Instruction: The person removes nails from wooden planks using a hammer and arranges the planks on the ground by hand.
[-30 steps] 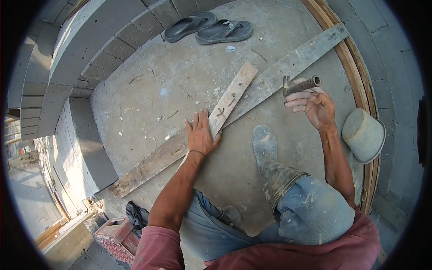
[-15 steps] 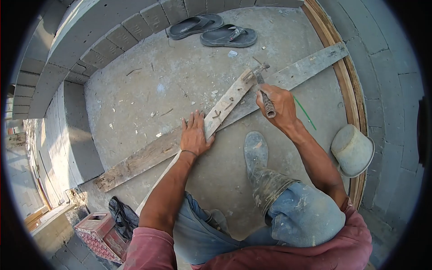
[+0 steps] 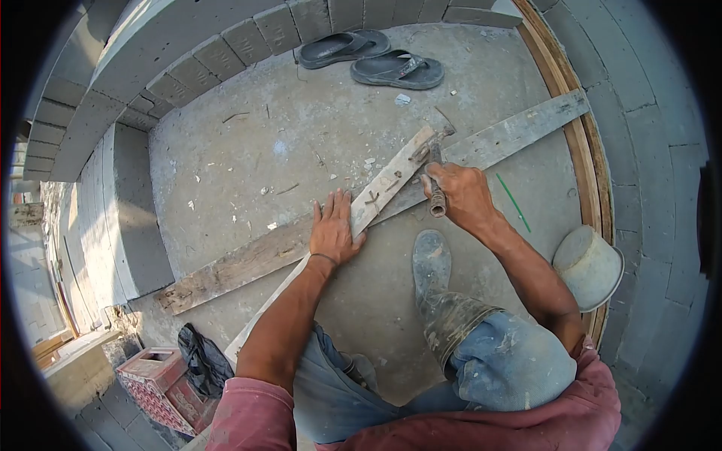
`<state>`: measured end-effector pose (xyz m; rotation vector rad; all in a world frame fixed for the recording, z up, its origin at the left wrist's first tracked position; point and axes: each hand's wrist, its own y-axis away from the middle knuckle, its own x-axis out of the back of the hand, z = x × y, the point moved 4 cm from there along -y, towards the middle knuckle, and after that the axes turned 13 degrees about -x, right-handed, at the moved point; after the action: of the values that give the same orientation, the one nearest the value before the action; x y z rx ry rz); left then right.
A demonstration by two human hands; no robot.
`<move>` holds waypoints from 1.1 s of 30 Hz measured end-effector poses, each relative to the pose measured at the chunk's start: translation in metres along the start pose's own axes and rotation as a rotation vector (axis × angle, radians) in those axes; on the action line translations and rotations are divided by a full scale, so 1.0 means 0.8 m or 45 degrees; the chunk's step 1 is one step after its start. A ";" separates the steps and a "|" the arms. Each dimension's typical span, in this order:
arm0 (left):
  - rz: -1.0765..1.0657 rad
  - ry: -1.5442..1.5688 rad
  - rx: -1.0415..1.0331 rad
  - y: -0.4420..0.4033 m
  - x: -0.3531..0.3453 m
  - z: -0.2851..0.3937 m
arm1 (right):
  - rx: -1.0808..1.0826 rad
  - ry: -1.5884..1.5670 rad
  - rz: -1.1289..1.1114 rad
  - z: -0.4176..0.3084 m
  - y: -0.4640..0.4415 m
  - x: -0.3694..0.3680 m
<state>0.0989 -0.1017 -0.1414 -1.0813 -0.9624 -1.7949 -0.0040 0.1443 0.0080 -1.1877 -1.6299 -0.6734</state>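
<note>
My left hand (image 3: 332, 229) lies with fingers stretched out, pressing on a narrow pale board (image 3: 393, 174) beside my left forearm. The thumb rests along the board's near edge. My right hand (image 3: 462, 194) is closed around the handle of a worn hammer (image 3: 437, 200). The hammer's head is at the far end of the narrow board, partly hidden by the handle. Several bent nails (image 3: 373, 201) stick up from this board. Under it, a wider weathered plank (image 3: 233, 272) crosses at an angle on the concrete floor.
Dark flip-flops (image 3: 398, 70) lie at the back. On the right, a dirty bucket (image 3: 583, 259) lies tilted by the timber frame (image 3: 585, 161). A green strip (image 3: 514, 203) is near my right arm. Lower left are a pink box (image 3: 162, 379) and black plastic bag (image 3: 201, 361). Grey block walls surround the floor.
The hammer handle has turned, its butt end swinging left and towards me, with my right hand turning along. My left hand keeps its place on the board. The whole view has shifted slightly.
</note>
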 end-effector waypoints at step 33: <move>0.028 0.102 0.049 -0.012 0.002 -0.004 | -0.096 -1.111 -0.227 0.033 -0.137 0.015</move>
<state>0.0883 -0.1013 -0.1426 -0.9851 -0.9297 -1.7817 -0.1158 0.1306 0.0202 -1.5154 -2.4661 -0.3223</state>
